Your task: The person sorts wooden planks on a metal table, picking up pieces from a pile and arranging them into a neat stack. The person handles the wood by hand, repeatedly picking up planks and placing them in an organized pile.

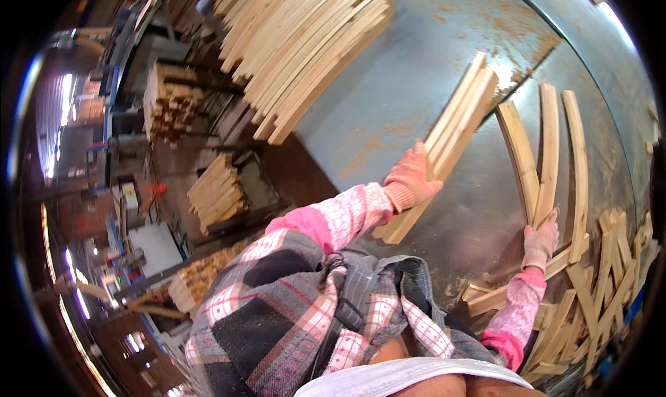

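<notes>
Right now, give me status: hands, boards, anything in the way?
Left hand grasping side-by-side boards. Right hand at near end of a separate board, grip unclear. Jumbled wood pieces close beside right forearm.

Left fingers around side-by-side wooden strips, right fingers around another strip, over a grey metal table.

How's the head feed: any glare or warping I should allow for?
Head view: white glare on the metal table beside the far end of the grouped boards in the left hand; long boards at right look bowed, probably fisheye; corners fall to black.
</notes>
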Demonstrator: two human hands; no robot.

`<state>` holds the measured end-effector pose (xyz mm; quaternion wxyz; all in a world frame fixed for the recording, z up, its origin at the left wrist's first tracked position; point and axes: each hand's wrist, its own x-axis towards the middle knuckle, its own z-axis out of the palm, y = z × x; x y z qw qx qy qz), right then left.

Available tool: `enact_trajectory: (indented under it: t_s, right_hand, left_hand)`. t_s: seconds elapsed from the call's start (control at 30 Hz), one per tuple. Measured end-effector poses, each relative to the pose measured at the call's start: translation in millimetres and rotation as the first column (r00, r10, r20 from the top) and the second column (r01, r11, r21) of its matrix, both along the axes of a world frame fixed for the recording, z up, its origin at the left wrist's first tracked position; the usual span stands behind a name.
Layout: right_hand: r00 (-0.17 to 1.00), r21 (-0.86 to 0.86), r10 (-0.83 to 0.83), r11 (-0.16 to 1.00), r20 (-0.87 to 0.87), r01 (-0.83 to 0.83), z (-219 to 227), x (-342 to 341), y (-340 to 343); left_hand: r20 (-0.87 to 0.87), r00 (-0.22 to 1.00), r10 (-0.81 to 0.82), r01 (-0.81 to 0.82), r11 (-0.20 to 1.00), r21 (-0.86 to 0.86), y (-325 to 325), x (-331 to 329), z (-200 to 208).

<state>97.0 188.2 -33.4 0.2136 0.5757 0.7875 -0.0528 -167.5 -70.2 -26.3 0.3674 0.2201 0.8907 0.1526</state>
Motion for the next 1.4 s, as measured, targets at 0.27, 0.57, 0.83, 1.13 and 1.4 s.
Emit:
enact_trajectory:
  t_s: [0.27, 0.57, 0.83, 1.13, 1.4]
  right_hand:
    - [0.653, -0.477, -0.337, 0.878, -0.678, -0.042, -11.4, -5.6, -49.4]
    - [-0.161, -0.837, -0.986, 0.115, -0.033, -0.535, 11.3, -125.3, -223.9]
    - [-0.106, -0.852, -0.994, 0.088, -0.039, -0.515, 8.3, -153.8, -301.3]
    - [0.854, -0.655, -0.211, 0.733, -0.476, -0.184, 0.9, -297.6, -303.4]
    - [0.899, -0.373, -0.067, 0.921, -0.432, -0.11, 6.4, -266.5, -261.2]
  left_hand:
    - [0.035, 0.999, 0.021, -0.025, 0.993, 0.113, -29.5, -59.0, 11.2]
    - [-0.163, 0.986, -0.045, 0.041, 0.999, -0.028, -85.5, -119.2, -7.3]
    - [-0.064, 0.998, -0.021, 0.025, 0.998, 0.061, -101.0, -147.9, -25.5]
    - [-0.097, 0.992, -0.079, 0.081, 0.996, 0.024, -114.0, -179.1, -28.0]
    - [-0.097, 0.99, -0.1, 0.104, 0.993, 0.047, -82.4, -161.4, 2.6]
